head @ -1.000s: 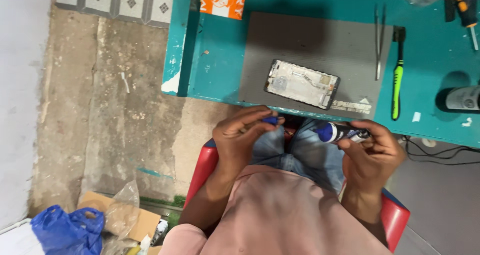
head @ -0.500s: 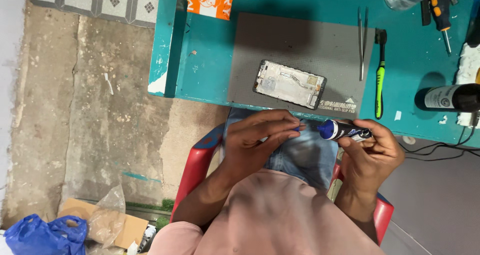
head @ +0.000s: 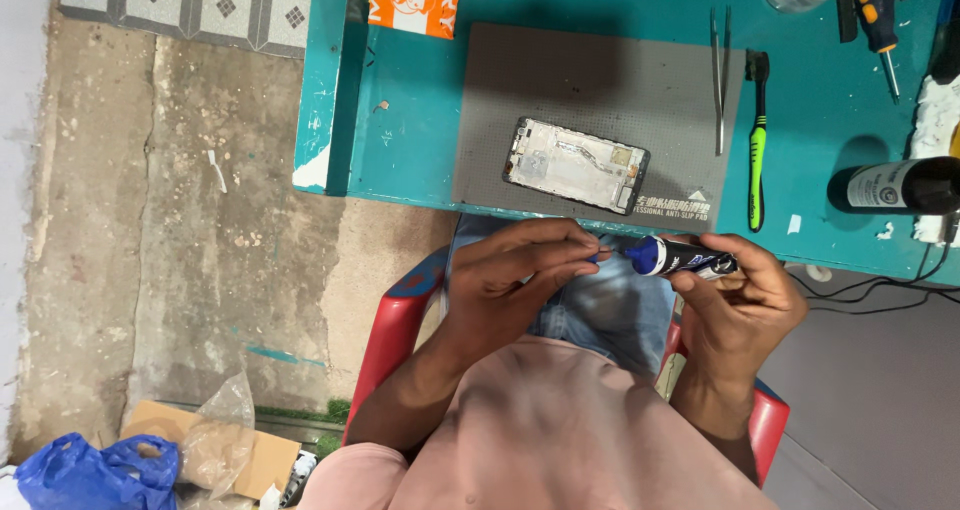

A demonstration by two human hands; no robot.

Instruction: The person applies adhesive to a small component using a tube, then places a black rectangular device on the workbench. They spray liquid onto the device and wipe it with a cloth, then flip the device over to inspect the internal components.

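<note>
right hand (head: 735, 305) clamped round small blue-and-white glue tube (head: 683, 258), left hand (head: 520, 275) fingertips pinched at its nozzle, open phone frame (head: 576, 165) on grey mat (head: 600, 80) at 12 o'clock

One grey work mat (head: 600, 90), one opened phone frame (head: 577, 165), one pair of tweezers (head: 719, 80), one green-handled brush (head: 757, 150), one screwdriver (head: 878, 20), one dark bottle (head: 900, 185), one blue tube (head: 683, 258), two hands: left hand (head: 520, 280), right hand (head: 745, 305).

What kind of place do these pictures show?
Probably a small phone repair bench: an opened phone frame lies on a grey work mat, with tweezers and a screwdriver on the teal table.
</note>
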